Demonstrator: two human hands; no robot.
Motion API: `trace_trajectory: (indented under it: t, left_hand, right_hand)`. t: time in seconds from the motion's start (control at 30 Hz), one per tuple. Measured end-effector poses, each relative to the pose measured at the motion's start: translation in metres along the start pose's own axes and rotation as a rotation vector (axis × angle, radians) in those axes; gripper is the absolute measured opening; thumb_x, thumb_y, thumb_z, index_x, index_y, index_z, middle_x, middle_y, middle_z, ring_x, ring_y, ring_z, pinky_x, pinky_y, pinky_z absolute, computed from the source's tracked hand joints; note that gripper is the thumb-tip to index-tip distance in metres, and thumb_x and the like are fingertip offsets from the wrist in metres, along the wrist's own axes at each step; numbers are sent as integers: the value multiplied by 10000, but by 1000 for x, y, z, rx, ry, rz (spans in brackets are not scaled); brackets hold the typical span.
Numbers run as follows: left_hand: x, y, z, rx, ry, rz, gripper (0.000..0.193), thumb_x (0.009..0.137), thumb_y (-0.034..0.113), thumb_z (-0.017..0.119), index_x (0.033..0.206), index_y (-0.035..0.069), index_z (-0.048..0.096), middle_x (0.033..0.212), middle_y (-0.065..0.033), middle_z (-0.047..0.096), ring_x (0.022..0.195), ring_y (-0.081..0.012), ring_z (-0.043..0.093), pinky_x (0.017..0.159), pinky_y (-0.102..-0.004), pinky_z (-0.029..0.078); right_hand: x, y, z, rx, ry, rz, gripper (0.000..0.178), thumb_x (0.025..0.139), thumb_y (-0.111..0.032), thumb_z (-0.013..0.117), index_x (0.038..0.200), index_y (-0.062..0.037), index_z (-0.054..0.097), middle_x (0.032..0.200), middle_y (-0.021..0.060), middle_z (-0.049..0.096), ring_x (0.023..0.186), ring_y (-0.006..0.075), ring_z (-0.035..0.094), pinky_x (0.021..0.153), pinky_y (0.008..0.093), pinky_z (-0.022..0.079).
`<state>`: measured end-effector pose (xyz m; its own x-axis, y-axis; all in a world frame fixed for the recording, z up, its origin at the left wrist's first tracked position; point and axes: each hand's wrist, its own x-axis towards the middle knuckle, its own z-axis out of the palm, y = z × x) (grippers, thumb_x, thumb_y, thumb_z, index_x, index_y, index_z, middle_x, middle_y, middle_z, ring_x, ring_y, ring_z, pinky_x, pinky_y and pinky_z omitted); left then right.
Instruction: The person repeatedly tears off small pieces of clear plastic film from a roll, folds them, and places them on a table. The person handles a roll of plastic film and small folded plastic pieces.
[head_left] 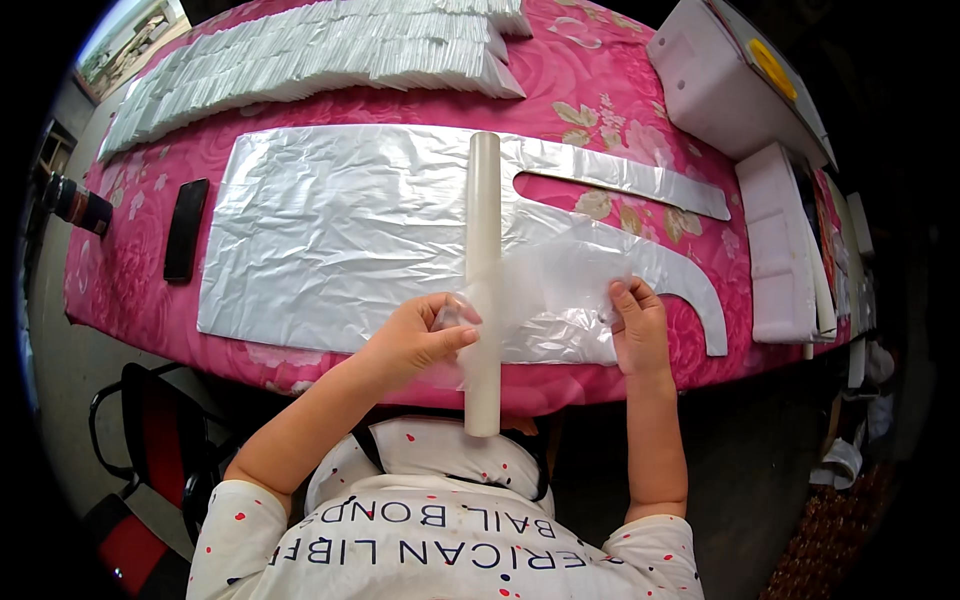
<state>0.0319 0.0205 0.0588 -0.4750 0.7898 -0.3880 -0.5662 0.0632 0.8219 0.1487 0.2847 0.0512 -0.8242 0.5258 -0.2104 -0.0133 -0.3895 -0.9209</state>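
At far left, red and black chairs (165, 435) stand beside the desk (125, 290), which is covered by a pink flowered cloth (570, 110). A dark jar (78, 205) is near its left edge, with a black phone (186, 230) to the right. Behind the phone, stacks (320, 60) of folded white plastic reach along the far side. A silvery bag (330, 240) lies flat and wrinkled across the middle, its two straps pointing right.

The left hand (438, 333) is curled, pinching clear film (550, 275) just beside a pale tube (483, 200). The tube lies across the bag, its near end jutting past the desk's front edge. The film stretches over the tube and above the bag to the right hand (637, 315), which pinches its other side between thumb and fingers, near the lower strap. Farther right are two white boxes (785, 250); a yellow item (772, 70) shows at the rear one.
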Motion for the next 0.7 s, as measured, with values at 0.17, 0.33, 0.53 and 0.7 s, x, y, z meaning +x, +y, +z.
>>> trace_trajectory:
  t: [0.17, 0.33, 0.53, 0.7]
  left_hand:
    - [4, 4, -18, 161, 167, -99, 242, 831, 234, 675, 977, 47, 624, 809, 19, 572, 689, -53, 521, 639, -193, 436]
    - [-1, 1, -25, 274, 213, -40, 276, 840, 276, 663, 960, 29, 637, 830, 4, 601, 723, -77, 535, 667, -225, 448]
    - [2, 2, -35, 297, 103, -38, 192, 852, 208, 649, 920, 29, 631, 816, -8, 615, 735, -77, 552, 686, -230, 459]
    - [-31, 26, -105, 455, 212, -33, 134, 854, 166, 638, 880, 36, 623, 791, 7, 605, 725, -65, 548, 672, -219, 444]
  right_hand:
    - [35, -54, -203, -499, 780, -336, 233, 852, -108, 610, 1047, 5, 553, 977, 84, 603, 832, 169, 578, 706, 291, 470]
    - [-29, -47, -56, -1292, 689, -846, 291, 835, -73, 581, 1110, 12, 538, 1071, 134, 562, 961, 257, 543, 849, 352, 431]
    - [-89, 23, 67, -1387, -406, 5, 417, 723, -430, 704, 793, -23, 648, 645, 81, 646, 573, 208, 637, 566, 301, 499]
    - [-89, 30, 76, -1204, -420, 268, 456, 760, -456, 636, 746, 0, 653, 680, 132, 652, 615, 259, 638, 577, 342, 487]
